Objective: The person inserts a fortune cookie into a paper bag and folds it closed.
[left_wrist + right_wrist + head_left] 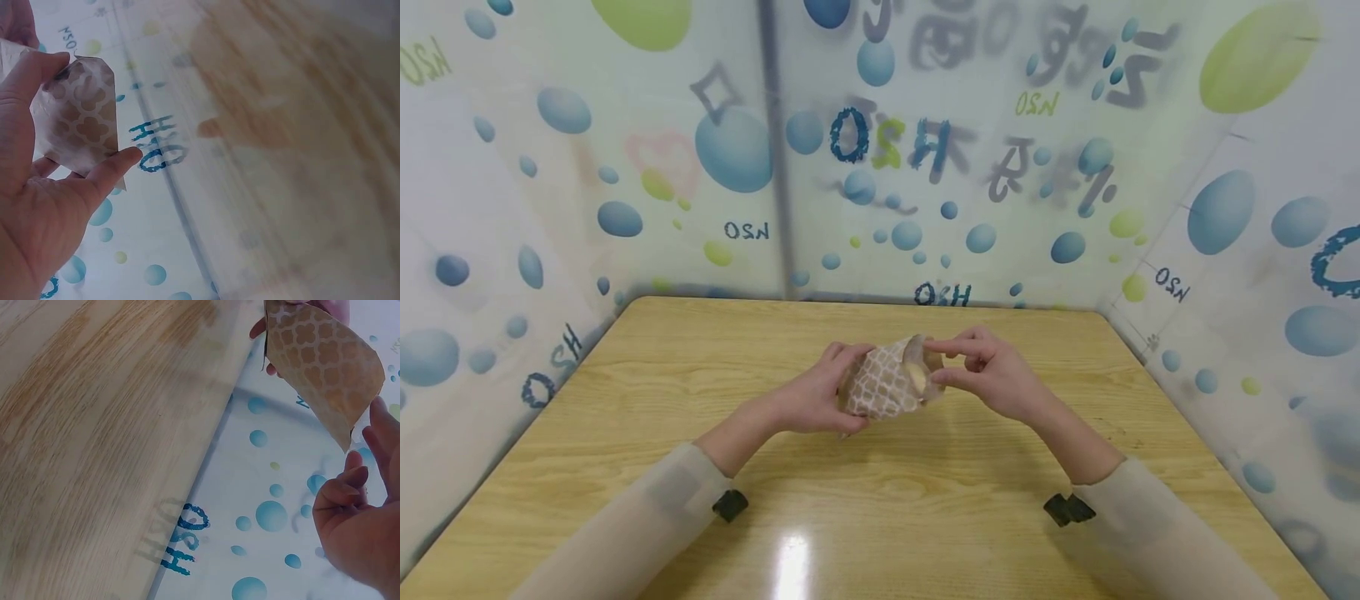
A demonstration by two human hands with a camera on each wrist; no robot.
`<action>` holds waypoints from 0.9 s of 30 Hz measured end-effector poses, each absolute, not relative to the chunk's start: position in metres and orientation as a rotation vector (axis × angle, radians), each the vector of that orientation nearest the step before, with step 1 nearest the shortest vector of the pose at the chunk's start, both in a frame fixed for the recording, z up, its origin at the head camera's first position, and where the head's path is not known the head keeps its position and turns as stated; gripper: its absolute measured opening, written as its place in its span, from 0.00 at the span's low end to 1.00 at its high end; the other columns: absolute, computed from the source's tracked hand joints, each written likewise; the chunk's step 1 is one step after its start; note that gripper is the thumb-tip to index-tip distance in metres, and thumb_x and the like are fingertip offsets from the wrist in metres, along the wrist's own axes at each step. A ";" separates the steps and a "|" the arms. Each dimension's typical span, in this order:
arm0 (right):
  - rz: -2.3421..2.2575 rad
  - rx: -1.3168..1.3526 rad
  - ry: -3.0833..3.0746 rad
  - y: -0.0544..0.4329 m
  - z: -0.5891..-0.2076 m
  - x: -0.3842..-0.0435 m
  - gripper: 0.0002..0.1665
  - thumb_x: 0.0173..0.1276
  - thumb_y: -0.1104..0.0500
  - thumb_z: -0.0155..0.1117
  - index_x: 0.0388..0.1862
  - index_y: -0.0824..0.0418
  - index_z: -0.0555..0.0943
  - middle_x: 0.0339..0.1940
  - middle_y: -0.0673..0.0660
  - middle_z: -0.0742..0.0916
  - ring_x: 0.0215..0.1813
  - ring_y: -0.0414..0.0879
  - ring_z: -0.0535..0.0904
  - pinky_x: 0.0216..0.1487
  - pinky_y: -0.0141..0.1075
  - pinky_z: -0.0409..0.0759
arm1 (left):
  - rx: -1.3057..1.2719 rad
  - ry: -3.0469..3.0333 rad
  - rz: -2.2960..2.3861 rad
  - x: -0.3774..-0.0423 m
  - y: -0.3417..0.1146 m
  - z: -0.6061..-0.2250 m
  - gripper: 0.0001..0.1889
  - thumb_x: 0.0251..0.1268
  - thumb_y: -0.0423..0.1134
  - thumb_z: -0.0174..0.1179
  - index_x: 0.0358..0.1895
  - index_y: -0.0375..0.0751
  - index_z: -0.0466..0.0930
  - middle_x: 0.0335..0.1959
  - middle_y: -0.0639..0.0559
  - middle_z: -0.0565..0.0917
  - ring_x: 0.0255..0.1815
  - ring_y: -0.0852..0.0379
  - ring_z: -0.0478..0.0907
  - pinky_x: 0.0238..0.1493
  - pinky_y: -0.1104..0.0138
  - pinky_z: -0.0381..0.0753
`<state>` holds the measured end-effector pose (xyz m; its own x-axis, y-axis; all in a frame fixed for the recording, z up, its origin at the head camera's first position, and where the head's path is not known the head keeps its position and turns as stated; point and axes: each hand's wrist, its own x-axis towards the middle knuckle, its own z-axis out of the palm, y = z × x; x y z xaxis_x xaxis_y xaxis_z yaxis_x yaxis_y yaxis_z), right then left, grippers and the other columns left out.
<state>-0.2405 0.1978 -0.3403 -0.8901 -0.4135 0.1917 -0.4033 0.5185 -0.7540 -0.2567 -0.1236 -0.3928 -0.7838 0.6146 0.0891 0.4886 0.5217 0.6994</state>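
Note:
A small brown paper bag (pixel 883 385) with a white lattice pattern is tilted above the table, its mouth towards the right. My left hand (pixel 820 392) grips its closed end, thumb below and fingers above. In the left wrist view the bag (pixel 87 115) lies between the thumb and fingers of the left hand (pixel 37 200). At the mouth, my right hand (pixel 992 375) holds the edge between index finger and thumb, the other fingers curled in. Something pale yellow (pixel 916 377) shows in the opening. The right wrist view shows the right hand (pixel 362 519) at the bag's corner.
The wooden table (pixel 880 500) spreads beneath both forearms. Behind and to the sides hang white curtains (pixel 880 208) printed with blue and green ovals. Dark straps (pixel 730 505) sit at both sleeve cuffs.

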 end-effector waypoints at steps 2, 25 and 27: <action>-1.351 -0.728 2.720 0.196 -0.341 -0.241 0.25 0.75 0.55 0.76 0.69 0.49 0.89 0.48 0.56 0.78 0.34 0.48 0.64 0.35 0.35 0.70 | 0.952 2.590 1.108 -0.256 -0.124 -0.392 0.57 0.58 0.43 0.81 0.87 0.50 0.53 0.74 0.37 0.63 0.72 0.40 0.69 0.74 0.39 0.77; -1.279 -0.680 2.704 0.179 -0.345 -0.243 0.28 0.71 0.50 0.80 0.69 0.48 0.89 0.46 0.58 0.73 0.36 0.50 0.63 0.38 0.38 0.68 | 0.936 2.596 1.100 -0.256 -0.122 -0.392 0.57 0.58 0.40 0.82 0.87 0.50 0.54 0.74 0.38 0.63 0.73 0.41 0.69 0.77 0.40 0.75; -1.276 -0.677 2.697 0.177 -0.346 -0.243 0.28 0.71 0.50 0.80 0.69 0.49 0.89 0.45 0.58 0.73 0.37 0.50 0.63 0.39 0.38 0.68 | 0.931 2.595 1.101 -0.256 -0.121 -0.392 0.57 0.57 0.40 0.82 0.87 0.50 0.54 0.74 0.38 0.63 0.73 0.41 0.69 0.77 0.40 0.74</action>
<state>-0.2435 0.1772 -0.3456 -0.8987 -0.4239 0.1122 -0.3555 0.5546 -0.7524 -0.2557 -0.1214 -0.3917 -0.7897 0.6081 0.0805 0.4805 0.5316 0.6976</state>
